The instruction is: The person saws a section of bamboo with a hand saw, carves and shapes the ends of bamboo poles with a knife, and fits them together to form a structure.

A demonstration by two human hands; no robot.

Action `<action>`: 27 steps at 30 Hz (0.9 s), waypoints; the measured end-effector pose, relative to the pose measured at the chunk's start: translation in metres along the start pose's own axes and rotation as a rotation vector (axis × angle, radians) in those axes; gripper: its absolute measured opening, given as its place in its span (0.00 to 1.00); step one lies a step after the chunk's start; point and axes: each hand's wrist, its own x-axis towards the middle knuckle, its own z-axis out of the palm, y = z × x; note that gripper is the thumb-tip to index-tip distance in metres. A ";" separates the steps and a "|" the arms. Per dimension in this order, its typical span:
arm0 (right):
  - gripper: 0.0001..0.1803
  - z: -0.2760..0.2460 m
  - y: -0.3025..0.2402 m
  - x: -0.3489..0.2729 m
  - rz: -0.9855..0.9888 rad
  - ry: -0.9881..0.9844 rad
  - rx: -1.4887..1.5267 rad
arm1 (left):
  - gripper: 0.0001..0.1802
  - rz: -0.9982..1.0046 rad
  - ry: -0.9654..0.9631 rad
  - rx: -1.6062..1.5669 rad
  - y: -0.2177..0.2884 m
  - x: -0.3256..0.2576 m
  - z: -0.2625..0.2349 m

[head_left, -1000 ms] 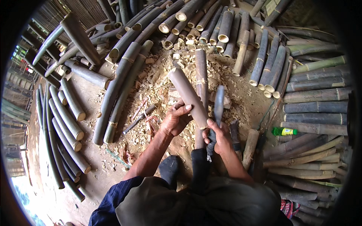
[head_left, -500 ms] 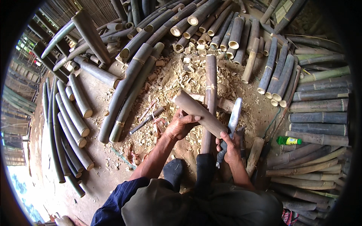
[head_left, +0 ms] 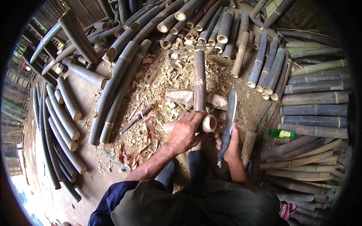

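My left hand [head_left: 184, 132] is closed over a short bamboo section [head_left: 209, 124], whose hollow cut end points right. This section lies crosswise over a long bamboo pole [head_left: 200, 81], near the pole's close end. In my right hand [head_left: 234, 147] is a large knife [head_left: 231, 109], gripped by its dark wrapped handle with the blade pointing up and away. The blade stands to the right of the bamboo section, apart from it. Beneath the pole is a rough wood block [head_left: 179, 96]. My feet in dark socks [head_left: 197, 165] are at the pole's close end.
Wood chips [head_left: 173, 75] cover the ground ahead. A dark-handled tool [head_left: 135, 119] lies among them on the left. Long bamboo poles [head_left: 117, 90] and shorter cut pieces [head_left: 62, 132] lie left, with bamboo stacks [head_left: 315, 110] on the right. A green bottle [head_left: 282, 133] rests on that stack.
The bamboo section has been turned and lowered onto the pole, its hollow end now facing right. My left hand has moved on top of it. My right hand still holds the knife.
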 end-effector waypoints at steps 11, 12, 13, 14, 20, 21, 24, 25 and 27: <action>0.10 -0.074 0.025 0.002 0.042 0.015 0.165 | 0.31 -0.634 0.361 -1.484 -0.058 -0.018 0.003; 0.12 -0.061 0.029 -0.001 0.003 -0.006 0.118 | 0.32 -0.668 0.383 -1.596 -0.065 -0.019 0.004; 0.18 -0.056 0.033 -0.003 0.001 -0.010 0.059 | 0.34 -0.636 0.327 -1.668 -0.066 -0.019 0.003; 0.25 -0.036 0.030 -0.009 0.014 -0.025 -0.078 | 0.33 -0.605 0.335 -1.757 -0.073 -0.021 0.006; 0.29 -0.008 0.049 -0.022 0.203 -0.237 -0.019 | 0.32 -0.473 0.353 -1.833 -0.070 -0.016 0.009; 0.30 -0.003 0.047 -0.023 0.198 -0.222 -0.034 | 0.31 -0.478 0.364 -1.752 -0.069 -0.017 0.008; 0.34 -0.022 0.049 -0.018 0.056 -0.113 -0.197 | 0.56 -0.530 0.513 -0.675 -0.078 -0.030 0.004; 0.35 -0.027 0.049 -0.017 -0.011 -0.072 -0.270 | 0.69 -0.288 0.552 -0.296 -0.089 -0.036 0.000; 0.25 -0.040 0.049 -0.018 -0.087 0.061 -0.365 | 0.73 -0.117 0.168 0.070 -0.067 -0.032 -0.013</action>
